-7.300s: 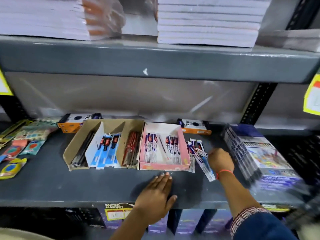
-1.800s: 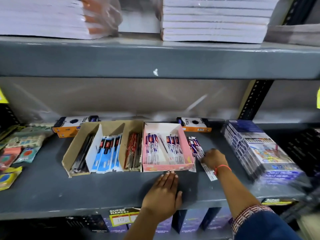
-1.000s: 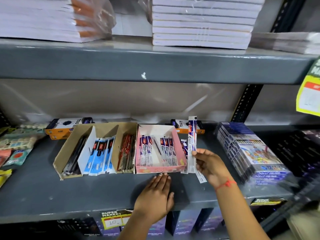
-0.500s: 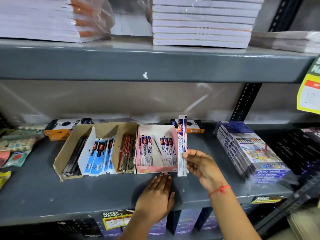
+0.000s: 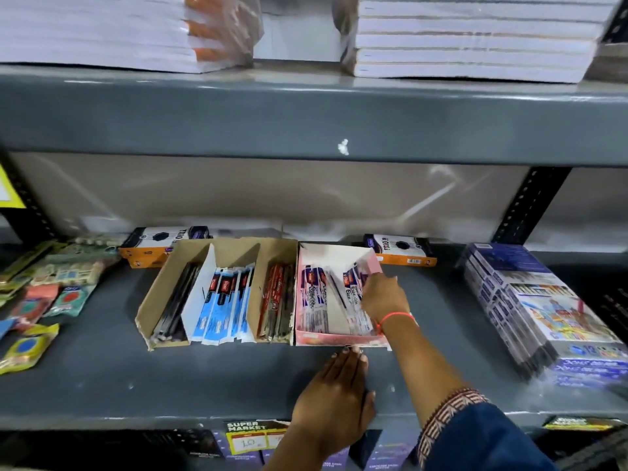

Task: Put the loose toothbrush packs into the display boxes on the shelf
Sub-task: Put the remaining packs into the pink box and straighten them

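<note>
The right hand [image 5: 385, 295] reaches into the right side of the pink box [image 5: 339, 339] on the shelf [image 5: 102, 379], its fingers down among the packs [image 5: 314, 297] standing there; it seems to be pressing one in, but whether it grips a pack or has let go cannot be told, as the fingers are hidden and blurred. The left hand [image 5: 336, 399] lies flat and open, palm down, on the shelf, its fingertips at the front wall of the pink box, apparently bracing it. The job looks close to done: the pink box holds two clusters of white and purple packs with a gap between, and no loose pack shows on the bare shelf to its right, though the right forearm hides a strip there. Touching the pink box on its left is a brown box [image 5: 163, 294] with dividers, holding dark packs, blue packs [image 5: 224, 304] and red packs [image 5: 277, 300]. Behind both boxes lie two orange and black cartons [image 5: 401, 254]. A wrapped bundle of colour sets [image 5: 543, 307] sits well to the right, and small carded items [image 5: 44, 297] are scattered at the far left. Nothing blocks the box openings; the upper shelf, stacked with notebooks [image 5: 469, 39], hangs well above.
</note>
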Tool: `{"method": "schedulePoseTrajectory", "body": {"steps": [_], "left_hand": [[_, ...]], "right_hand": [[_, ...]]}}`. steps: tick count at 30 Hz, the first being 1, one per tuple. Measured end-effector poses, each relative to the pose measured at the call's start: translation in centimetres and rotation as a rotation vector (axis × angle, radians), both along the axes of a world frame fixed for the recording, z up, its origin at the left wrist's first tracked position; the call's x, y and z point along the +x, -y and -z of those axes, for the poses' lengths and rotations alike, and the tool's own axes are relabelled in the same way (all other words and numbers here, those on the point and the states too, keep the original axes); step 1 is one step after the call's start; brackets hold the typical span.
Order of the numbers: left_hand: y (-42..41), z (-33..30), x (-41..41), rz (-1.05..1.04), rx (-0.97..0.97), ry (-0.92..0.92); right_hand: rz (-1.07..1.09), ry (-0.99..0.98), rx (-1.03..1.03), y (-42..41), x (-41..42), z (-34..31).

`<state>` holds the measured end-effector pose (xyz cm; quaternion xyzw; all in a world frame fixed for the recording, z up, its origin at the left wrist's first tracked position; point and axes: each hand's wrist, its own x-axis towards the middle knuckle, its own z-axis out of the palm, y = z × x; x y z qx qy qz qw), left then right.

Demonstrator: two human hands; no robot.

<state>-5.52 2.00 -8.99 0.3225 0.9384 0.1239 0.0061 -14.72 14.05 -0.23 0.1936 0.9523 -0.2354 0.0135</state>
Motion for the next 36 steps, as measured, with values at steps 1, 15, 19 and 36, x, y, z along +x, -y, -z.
{"method": "schedulePoseTrajectory", "body": {"steps": [1, 15, 19, 36], "left_hand": [[0.0, -0.1, -0.1, 0.005, 0.003, 0.008], [-0.1, -1.3, 0.2, -0.006, -0.035, -0.023], [0.0, -1.2, 0.1, 0.028, -0.102, -0.056], [-0.1, -0.4, -0.3, 0.004, -0.102, -0.064]], "right_hand": [[-0.013, 0.008, 0.036, 0.1, -0.1, 0.1], [0.173, 0.144, 0.071, -6.5, 5.7, 1.4], [0.191, 0.181, -0.054, -7.2, 5.9, 2.1], [0.249, -0.172, -1.193, -8.1, 8.2, 1.3]]}}
